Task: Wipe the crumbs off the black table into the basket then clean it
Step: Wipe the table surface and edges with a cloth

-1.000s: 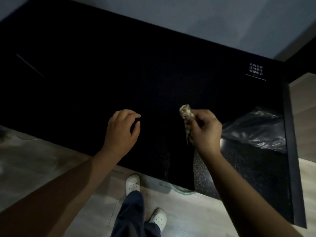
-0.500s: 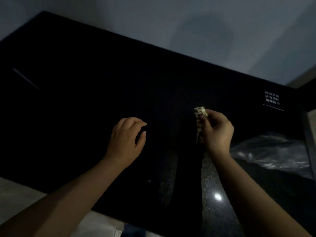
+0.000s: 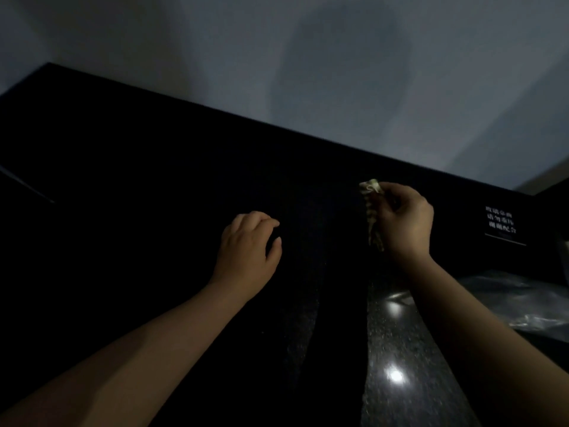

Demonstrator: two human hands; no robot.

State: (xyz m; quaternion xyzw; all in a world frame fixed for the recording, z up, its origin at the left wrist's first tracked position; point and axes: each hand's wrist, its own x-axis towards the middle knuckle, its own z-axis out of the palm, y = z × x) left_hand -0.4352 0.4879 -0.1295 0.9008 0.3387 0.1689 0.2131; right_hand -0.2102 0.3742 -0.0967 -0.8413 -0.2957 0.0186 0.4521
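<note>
The fingers (image 3: 395, 197) of the right hand (image 3: 406, 223) are pinching a crumpled pale cloth (image 3: 373, 218) right of centre, its tail hanging toward the black worktop (image 3: 154, 226). It is looking soft, light and limp, so gripping it bunched should suit wiping. The left hand (image 3: 246, 257), at centre, is resting loosely curled, holding nothing visible. Crinkled plastic (image 3: 523, 303), likely the basket's liner, is lying at the right edge.

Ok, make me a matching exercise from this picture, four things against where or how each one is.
Things: A cloth; B left hand; C plastic bag; D white lettering.
Places: 1 printed on the black table; 2 crinkled, at the right edge; 3 pinched in the right hand; 4 fingers curled, left of the cloth.
Pairs: A-3; B-4; C-2; D-1.
</note>
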